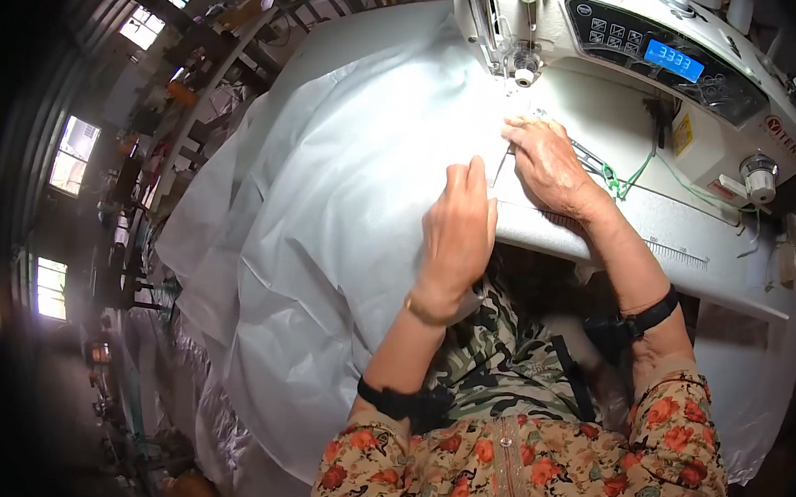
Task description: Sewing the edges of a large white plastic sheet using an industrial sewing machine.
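A large sheet of thin white fabric [329, 190] spreads over the sewing machine bed and hangs down on the left. My left hand [457, 229] is closed on its right edge, in front of the needle area. Just right of it, my right hand [551, 165] lies low on the bed, its fingers bent together at the fabric edge close to the presser foot [524, 74]; its thumb is hidden. Beside the right wrist lies a slim dark metal tool [590, 157], partly covered by the hand and tied to a green cord [612, 180].
The white sewing machine [591, 69] stands across the far right, with a lit blue display [674, 60] and a round knob [760, 178]. A printed ruler scale [676, 255] runs along the bed's front. Dark racks and cluttered materials [188, 99] stand at the left.
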A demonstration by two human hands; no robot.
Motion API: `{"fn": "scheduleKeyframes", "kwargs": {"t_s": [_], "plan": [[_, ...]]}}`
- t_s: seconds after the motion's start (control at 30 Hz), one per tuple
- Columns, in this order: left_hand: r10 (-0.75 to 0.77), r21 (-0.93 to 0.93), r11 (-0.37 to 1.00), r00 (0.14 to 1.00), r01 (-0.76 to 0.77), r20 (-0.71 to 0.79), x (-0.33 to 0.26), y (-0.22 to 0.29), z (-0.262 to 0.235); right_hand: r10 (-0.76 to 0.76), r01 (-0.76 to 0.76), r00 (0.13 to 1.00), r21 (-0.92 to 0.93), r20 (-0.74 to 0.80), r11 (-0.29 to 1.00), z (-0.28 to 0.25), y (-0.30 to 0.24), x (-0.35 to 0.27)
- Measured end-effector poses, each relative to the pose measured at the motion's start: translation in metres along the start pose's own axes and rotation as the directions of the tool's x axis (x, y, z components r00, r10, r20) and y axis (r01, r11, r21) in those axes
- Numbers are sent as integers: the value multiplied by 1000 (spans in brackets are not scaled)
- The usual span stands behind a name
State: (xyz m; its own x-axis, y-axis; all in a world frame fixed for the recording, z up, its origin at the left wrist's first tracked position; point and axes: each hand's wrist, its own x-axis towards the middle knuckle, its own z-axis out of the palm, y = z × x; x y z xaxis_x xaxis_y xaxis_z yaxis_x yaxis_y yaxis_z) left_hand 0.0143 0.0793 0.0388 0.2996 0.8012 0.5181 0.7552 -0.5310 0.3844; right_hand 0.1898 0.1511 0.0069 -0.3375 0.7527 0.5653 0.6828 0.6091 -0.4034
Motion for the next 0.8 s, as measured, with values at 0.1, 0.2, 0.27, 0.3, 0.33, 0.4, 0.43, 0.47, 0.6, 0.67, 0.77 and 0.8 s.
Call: {"fn": "scheduleKeyframes", "kwargs": {"t_s": [0.1,0.2,0.27,0.3,0.33,0.4,0.43,0.47,0.6,0.67,0.77,0.8], "plan": [[-116,91,989,993,114,18,-50,10,-8,98,-95,994,62,-52,994,2,-2,4],[-152,-97,984,988,149,-18,-73,6,2,109,-110,991,-11,-81,994,9,4,1],[-109,-206,973,994,108,7,-75,7,2,110,-116,990,-78,-86,990,9,2,1],[-125,-239,964,992,119,-12,-73,4,-3,105,-112,991,-81,-85,990,5,-3,2],[-125,-241,963,992,117,-15,-73,0,-8,138,-138,990,-90,-3,986,1,-10,3],[-95,-202,975,995,97,17,-71,-9,-16,177,-168,982,-114,73,979,-2,-18,3],[-110,-207,972,994,111,12,-69,-12,-20,147,-140,987,-112,59,984,0,-18,0],[-100,-217,971,995,101,13,-65,-16,-22,119,-113,992,-111,46,987,0,-17,1],[-58,-174,983,998,62,26,-52,-32,-29,125,-92,980,-204,153,975,-1,-21,7],[-74,-135,988,997,78,29,-41,-42,-33,182,-125,958,-247,222,961,-1,-24,13],[-77,-114,990,995,84,63,-24,-42,-34,157,-96,967,-284,200,954,8,-23,14],[-55,-115,991,996,63,66,-17,-41,-31,164,-103,966,-285,199,953,10,-19,14]]}}
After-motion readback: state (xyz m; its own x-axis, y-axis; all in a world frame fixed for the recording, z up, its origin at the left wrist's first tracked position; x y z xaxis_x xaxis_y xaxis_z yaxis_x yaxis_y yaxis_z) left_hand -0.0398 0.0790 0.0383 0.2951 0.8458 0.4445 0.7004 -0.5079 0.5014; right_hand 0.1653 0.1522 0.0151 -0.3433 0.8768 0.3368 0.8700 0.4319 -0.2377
